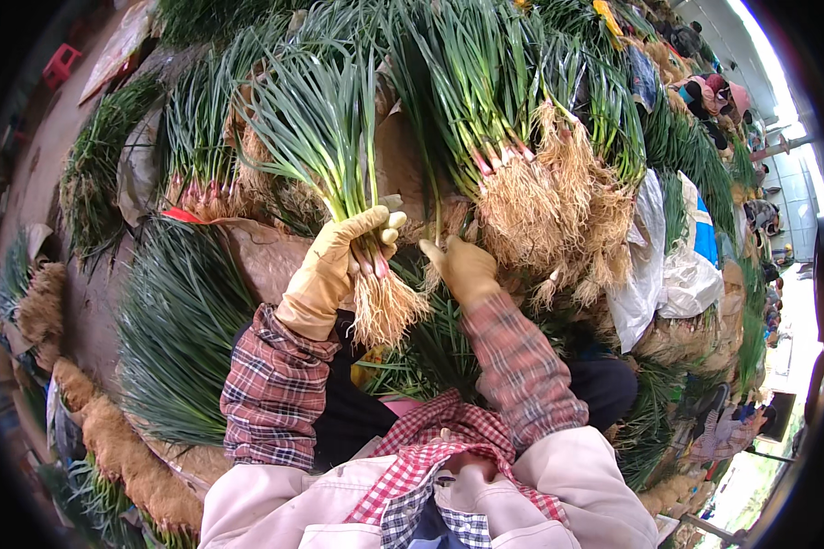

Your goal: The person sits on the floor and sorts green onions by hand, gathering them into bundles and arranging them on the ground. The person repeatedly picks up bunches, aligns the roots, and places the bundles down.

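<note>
My left hand [343,264], in a pale yellow glove, is closed around a bunch of green garlic plants [340,165]. Their long leaves fan upward, and the pinkish stem bases and pale roots [384,309] hang below my fingers. To the right, my gloved right hand [463,267] pinches a single plant [439,213] near its base, thumb and fingertips together; its roots dangle beside the hand. A large pile of the same plants [501,137] lies just beyond my right hand, with thick root clumps [522,206] facing me.
Another pile of long leaves [178,329] lies at the left, by a brown sheet [268,254]. White plastic sacks [690,281] lie at the right among more plants. A red stool [60,65] stands at the far upper left. Other people [714,96] are at the far right.
</note>
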Motion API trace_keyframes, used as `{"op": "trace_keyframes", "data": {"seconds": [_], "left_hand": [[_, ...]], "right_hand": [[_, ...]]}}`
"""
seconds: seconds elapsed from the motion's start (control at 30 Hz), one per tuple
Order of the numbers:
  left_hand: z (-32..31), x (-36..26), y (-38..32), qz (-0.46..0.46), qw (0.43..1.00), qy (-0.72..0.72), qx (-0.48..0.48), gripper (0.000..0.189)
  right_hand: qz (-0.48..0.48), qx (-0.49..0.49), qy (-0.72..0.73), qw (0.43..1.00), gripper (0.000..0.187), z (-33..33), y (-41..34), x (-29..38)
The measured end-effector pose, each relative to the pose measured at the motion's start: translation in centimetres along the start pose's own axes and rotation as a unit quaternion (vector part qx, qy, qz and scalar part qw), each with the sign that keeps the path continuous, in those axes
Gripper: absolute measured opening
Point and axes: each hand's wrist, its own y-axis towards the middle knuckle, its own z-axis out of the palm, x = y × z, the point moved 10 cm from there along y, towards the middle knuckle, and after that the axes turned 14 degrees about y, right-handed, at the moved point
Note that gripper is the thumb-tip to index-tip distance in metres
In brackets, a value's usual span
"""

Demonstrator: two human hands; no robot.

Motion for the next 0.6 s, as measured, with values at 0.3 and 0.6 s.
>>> {"op": "trace_keyframes", "data": {"seconds": [0.3,0.6], "left_hand": [[0.7,1.0,-0.4,-0.023,0.984,0.173,-0.026,0.031],[0.9,1.5,-0.2,0.012,0.999,0.047,0.005,0.026]], "right_hand": [[-0.177,-0.222,0.066,0.956,0.031,-6.1,-6.7,4.2],[-0.053,0.206,-0.214,0.954,0.031,8.4,-7.2,-3.5]]}}
